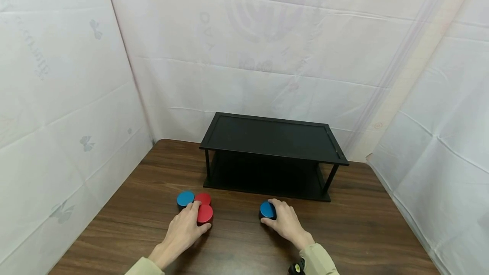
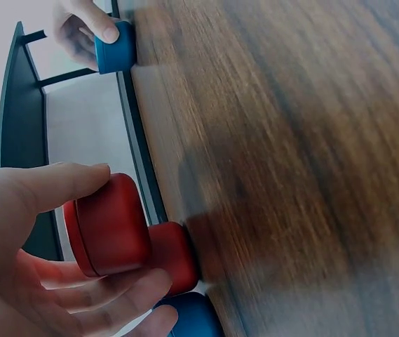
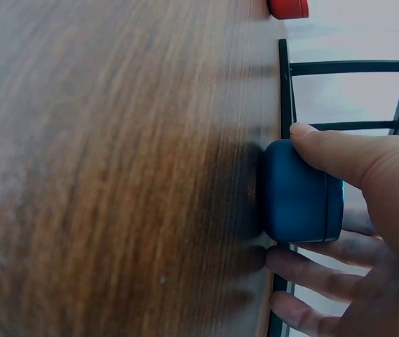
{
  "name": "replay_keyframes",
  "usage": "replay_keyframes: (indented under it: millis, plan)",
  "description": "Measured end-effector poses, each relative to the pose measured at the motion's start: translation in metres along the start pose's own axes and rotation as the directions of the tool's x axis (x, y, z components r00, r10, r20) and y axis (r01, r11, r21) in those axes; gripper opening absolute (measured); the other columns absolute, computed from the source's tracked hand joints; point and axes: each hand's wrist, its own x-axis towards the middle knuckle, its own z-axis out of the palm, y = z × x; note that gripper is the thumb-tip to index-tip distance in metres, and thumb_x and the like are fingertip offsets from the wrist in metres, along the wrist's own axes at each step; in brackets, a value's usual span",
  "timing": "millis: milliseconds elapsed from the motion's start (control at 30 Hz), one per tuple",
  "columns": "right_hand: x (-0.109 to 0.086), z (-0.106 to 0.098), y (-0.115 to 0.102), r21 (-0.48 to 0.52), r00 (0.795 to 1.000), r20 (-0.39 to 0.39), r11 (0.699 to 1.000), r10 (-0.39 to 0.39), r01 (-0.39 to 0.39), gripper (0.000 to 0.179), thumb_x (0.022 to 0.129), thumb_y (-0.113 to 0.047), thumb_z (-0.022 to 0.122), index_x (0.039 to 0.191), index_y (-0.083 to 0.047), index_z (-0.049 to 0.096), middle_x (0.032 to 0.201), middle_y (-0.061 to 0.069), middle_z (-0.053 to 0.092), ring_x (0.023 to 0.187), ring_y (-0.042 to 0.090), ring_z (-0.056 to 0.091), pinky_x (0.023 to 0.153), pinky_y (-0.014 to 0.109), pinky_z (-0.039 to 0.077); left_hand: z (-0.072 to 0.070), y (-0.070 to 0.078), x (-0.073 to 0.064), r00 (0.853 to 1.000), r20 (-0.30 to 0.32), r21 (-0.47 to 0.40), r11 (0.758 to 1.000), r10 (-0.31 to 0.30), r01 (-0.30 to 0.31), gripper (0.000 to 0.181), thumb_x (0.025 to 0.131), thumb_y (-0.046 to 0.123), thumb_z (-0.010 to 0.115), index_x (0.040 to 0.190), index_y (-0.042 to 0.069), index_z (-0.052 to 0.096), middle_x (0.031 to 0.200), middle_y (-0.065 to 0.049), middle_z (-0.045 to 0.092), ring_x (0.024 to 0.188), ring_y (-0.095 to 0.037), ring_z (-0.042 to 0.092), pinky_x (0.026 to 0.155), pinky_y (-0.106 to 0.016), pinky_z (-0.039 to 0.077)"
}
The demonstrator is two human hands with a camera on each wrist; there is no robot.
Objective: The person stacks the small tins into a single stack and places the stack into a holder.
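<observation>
My left hand (image 1: 182, 229) grips a round red tin (image 1: 205, 214) between thumb and fingers. In the left wrist view this red tin (image 2: 111, 225) shows a gap from the tabletop. Right behind it stands a second red tin (image 1: 203, 198), with a blue tin (image 1: 185, 197) at its left; my fingertips overlap both in the left wrist view. Farther right, my right hand (image 1: 287, 223) holds another blue tin (image 1: 268, 209), thumb on the near side and fingers round the far side. That blue tin (image 3: 301, 193) sits upright at the table surface in the right wrist view.
A black two-level shelf (image 1: 273, 137) stands at the back of the brown wooden table (image 1: 233, 241), behind the tins. White sheeting (image 1: 267, 54) hangs behind the table and along both sides. Something small and black (image 1: 296, 267) shows at my right cuff.
</observation>
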Motion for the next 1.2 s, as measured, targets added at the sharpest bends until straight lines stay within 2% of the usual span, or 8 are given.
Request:
replay_keyframes:
  millis: [700, 967, 1067, 1200]
  plan:
    - [-0.001, 0.004, 0.001, 0.007, 0.999, -0.027, 1.000, 0.023, -0.022, 0.062, 0.073, -0.038, 0.071, 0.121, -0.005, 0.052, 0.114, 0.014, 0.058, 0.101, 0.029, 0.056, 0.081, 0.048, 0.045, 0.005, 0.002, 0.001, 1.000, 0.000, -0.006, 1.000, 0.003, -0.003, 0.065, 0.065, 0.034, 0.077, 0.115, 0.004, 0.049, 0.097, -0.011, 0.058, 0.076, -0.023, 0.058, 0.059, -0.042, 0.049]
    - [-0.004, 0.007, 0.004, 0.017, 0.999, -0.012, 0.999, 0.037, -0.037, 0.062, 0.074, -0.041, 0.070, 0.122, -0.006, 0.051, 0.114, 0.014, 0.057, 0.101, 0.029, 0.055, 0.080, 0.048, 0.044, 0.012, 0.007, -0.001, 0.998, 0.047, -0.060, 0.998, -0.031, 0.034, 0.063, 0.066, 0.035, 0.077, 0.114, 0.006, 0.050, 0.100, -0.011, 0.058, 0.078, -0.022, 0.058, 0.062, -0.044, 0.049]
    - [-0.006, 0.008, 0.004, 0.034, 0.999, -0.005, 0.999, 0.032, -0.032, 0.062, 0.074, -0.040, 0.070, 0.122, -0.005, 0.052, 0.112, 0.014, 0.058, 0.099, 0.029, 0.056, 0.078, 0.047, 0.046, 0.013, 0.009, -0.001, 0.998, 0.062, -0.062, 0.998, -0.020, 0.024, 0.063, 0.066, 0.035, 0.077, 0.115, 0.006, 0.050, 0.103, -0.011, 0.058, 0.080, -0.022, 0.058, 0.064, -0.044, 0.049]
    - [-0.003, 0.005, 0.003, 0.030, 0.999, -0.029, 0.999, 0.023, -0.022, 0.060, 0.074, -0.039, 0.071, 0.120, -0.006, 0.053, 0.111, 0.013, 0.058, 0.097, 0.028, 0.056, 0.077, 0.047, 0.046, 0.010, 0.012, 0.003, 0.999, 0.037, -0.065, 0.998, 0.010, -0.008, 0.062, 0.066, 0.035, 0.077, 0.114, 0.006, 0.051, 0.103, -0.011, 0.058, 0.080, -0.022, 0.058, 0.063, -0.043, 0.050]
